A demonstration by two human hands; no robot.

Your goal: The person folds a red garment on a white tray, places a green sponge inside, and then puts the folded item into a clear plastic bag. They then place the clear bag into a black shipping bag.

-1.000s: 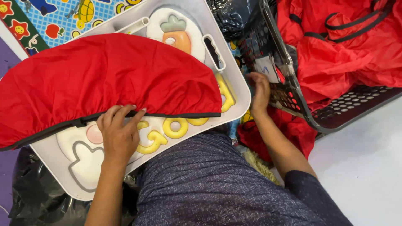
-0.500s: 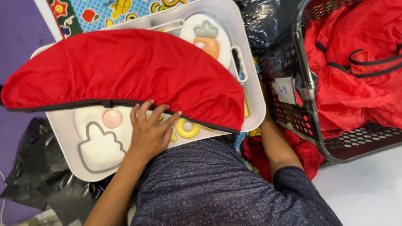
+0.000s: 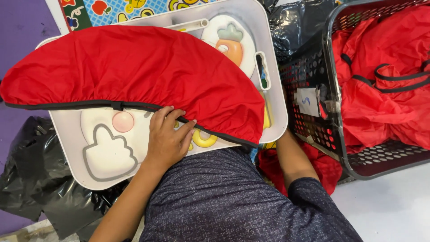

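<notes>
Left hand (image 3: 168, 136) lies palm-down on the white moulded plastic play tray (image 3: 67, 148), fingers spread and slightly bent, fingertips touching the black elastic hem of the red fabric cover (image 3: 134, 67); nothing pinched, just pressing. The right hand is hidden under the tray's far edge, only the forearm shows, so can't tell what its fingers do.

Red fabric cover: smooth, slightly shiny woven cloth, half-moon shape, gathered along the straight hem, stretched over the upper part of the tray. It leaves the near strip and the top right corner bare.

Play tray: hard, glossy, rounded corners, resting tilted across the person's lap. Raised details on it: a pale pink round button (image 3: 122, 121), a white cloud-like outline shape (image 3: 107, 154) just below it, yellow plastic rings (image 3: 205, 139) partly under the hem beside the fingers, an orange carrot figure with green top (image 3: 229, 45) on a white oval disc, and a slot handle (image 3: 262, 71) on the right rim.

Right of the tray: a dark grey perforated plastic basket (image 3: 333, 116) (a small white tag on its wall) filled with more crumpled red cloth (image 3: 380, 89) with black straps. Crinkled black plastic film (image 3: 31, 179) lies at lower left. Underneath: a purple foam mat (image 3: 18, 31), a colourful printed play mat (image 3: 112, 9) at top, white floor (image 3: 394, 206) at lower right. The person wears a dark blue speckled knit top (image 3: 233, 197).
</notes>
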